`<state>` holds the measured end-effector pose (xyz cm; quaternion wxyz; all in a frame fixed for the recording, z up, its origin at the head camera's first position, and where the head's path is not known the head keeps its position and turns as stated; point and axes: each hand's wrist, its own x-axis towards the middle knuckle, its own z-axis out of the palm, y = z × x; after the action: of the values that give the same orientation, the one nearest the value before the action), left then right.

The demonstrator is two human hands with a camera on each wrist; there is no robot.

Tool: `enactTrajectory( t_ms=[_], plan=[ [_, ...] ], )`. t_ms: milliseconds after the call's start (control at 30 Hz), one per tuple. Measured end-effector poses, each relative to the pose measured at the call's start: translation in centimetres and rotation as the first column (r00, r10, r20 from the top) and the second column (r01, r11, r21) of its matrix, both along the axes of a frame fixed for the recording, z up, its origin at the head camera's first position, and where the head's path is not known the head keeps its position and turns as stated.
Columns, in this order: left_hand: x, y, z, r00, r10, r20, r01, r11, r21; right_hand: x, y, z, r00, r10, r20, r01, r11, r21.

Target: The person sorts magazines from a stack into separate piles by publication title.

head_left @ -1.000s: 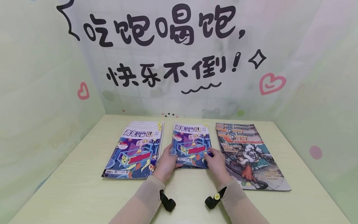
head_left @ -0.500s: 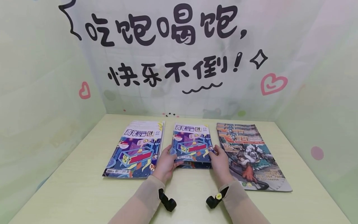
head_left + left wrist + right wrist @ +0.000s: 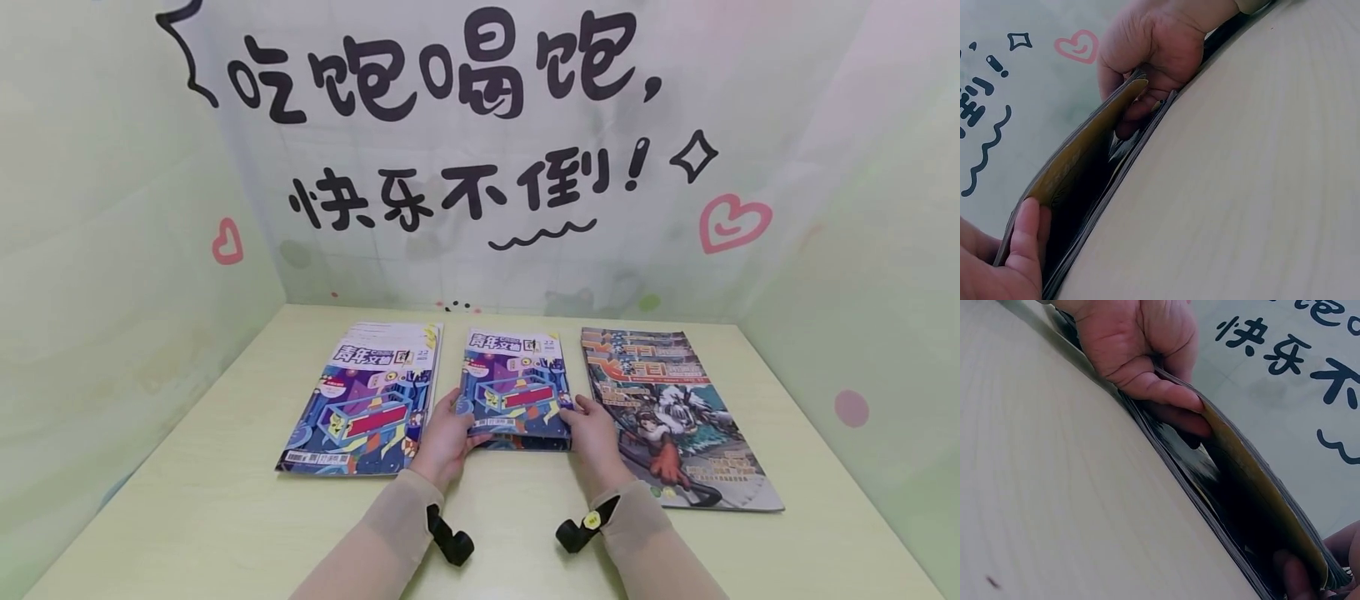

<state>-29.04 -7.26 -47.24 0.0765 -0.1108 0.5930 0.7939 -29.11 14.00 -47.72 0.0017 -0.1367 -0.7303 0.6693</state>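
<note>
Both hands hold a purple-and-blue magazine in the middle of the table. My left hand grips its left near corner, with fingers underneath. On the right near corner, my right hand has its thumb at the edge and fingers under it. The near edge is raised above another magazine lying below. In the left wrist view, a dark gap separates the lifted magazine's yellowish underside from the one beneath. Fingers of the left hand reach into that gap in the right wrist view.
Left of the hands lies a fanned stack of similar purple magazines. Another fanned stack of larger magazines lies close to the right hand. The pale table meets a printed cloth backdrop at the back and sides.
The magazine's near edge has risen, uncovering a strip of the one below. My right hand has shifted slightly right, its thumb moving from the cover to the edge. The side stacks stay put.
</note>
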Motion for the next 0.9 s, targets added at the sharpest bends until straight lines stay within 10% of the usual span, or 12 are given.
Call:
enactTrajectory(
  t_ms=[900],
  plan=[
    [0.3,0.21,0.32,0.998,-0.047,-0.047,0.043,0.996,-0.082,-0.15,-0.2,0.37,1.0,0.0,-0.003,0.0,1.0,0.022]
  ],
)
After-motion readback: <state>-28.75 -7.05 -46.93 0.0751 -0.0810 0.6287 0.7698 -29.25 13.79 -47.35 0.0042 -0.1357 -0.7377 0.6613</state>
